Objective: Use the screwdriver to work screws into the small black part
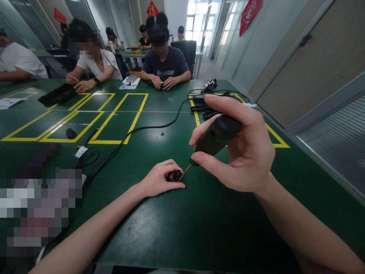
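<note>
My right hand (242, 152) is wrapped round a black powered screwdriver (216, 135), held tilted with its thin bit (185, 172) pointing down and left. The bit's tip meets a small black cylindrical part (174, 175). My left hand (159, 179) rests on the green table (182, 228) and pinches that part between thumb and fingers, holding it against the tabletop. A black cable (148, 128) runs across the table from the far right to the near left; whether it belongs to the screwdriver is hidden by my hand.
Yellow tape rectangles (114, 118) mark the table. Black tools and cables (205, 108) lie beyond my right hand. A small black piece (71, 133) and a tagged cable (82, 152) lie at left. Two people sit across the table, hands on it; others sit further back.
</note>
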### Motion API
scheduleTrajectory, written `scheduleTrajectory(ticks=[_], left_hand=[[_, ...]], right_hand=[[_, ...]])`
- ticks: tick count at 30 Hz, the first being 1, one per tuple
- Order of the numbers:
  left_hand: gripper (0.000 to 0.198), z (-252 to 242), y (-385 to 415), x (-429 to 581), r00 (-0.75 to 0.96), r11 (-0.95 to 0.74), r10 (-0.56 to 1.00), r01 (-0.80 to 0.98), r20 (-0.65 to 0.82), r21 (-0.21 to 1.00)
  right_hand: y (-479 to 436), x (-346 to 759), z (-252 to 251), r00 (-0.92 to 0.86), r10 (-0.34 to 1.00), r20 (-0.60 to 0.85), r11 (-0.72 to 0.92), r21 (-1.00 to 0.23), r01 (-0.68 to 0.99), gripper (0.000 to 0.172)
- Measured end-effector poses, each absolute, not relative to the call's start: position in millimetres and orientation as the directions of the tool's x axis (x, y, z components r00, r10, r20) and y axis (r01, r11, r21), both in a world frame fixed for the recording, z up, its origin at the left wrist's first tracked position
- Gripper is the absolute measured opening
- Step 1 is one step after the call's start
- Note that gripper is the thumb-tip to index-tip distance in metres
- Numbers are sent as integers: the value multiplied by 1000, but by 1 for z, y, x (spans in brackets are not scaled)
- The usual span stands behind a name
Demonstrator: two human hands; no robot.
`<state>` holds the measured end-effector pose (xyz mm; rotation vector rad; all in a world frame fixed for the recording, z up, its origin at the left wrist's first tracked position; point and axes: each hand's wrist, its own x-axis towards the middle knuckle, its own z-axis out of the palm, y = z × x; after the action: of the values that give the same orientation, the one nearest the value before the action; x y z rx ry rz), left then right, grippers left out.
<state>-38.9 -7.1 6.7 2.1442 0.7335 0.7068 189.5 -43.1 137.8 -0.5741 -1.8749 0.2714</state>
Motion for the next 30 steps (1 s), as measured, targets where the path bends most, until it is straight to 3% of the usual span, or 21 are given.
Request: scheduleTrajectory(ticks=[10, 15, 18, 22, 27, 30], left_hand=[[29, 9, -9, -42, 686, -507, 696, 259, 213, 822], [30, 10, -9, -43, 690, -506, 694, 261, 208, 822], [32, 11, -10, -43, 687, -508, 698, 275, 203, 816], [33, 9, -9, -43, 689, -515, 696, 283, 202, 809], [34, 8, -9, -43, 693, -521, 691, 278, 207, 807], [34, 9, -10, -43, 694, -523, 688, 270, 213, 808]], right_hand=[[-36, 188, 139, -195, 492, 849, 861, -440, 254, 89], [-36, 190, 140, -182, 575, 798, 814, -536, 223, 83], [-37, 191, 141, -230, 570, 789, 821, -531, 212, 74], [-39, 190, 143, -205, 560, 803, 823, -509, 254, 74], [-40, 188, 143, -173, 614, 770, 787, -582, 205, 78], [-40, 188, 143, -193, 632, 750, 774, -607, 177, 70]])
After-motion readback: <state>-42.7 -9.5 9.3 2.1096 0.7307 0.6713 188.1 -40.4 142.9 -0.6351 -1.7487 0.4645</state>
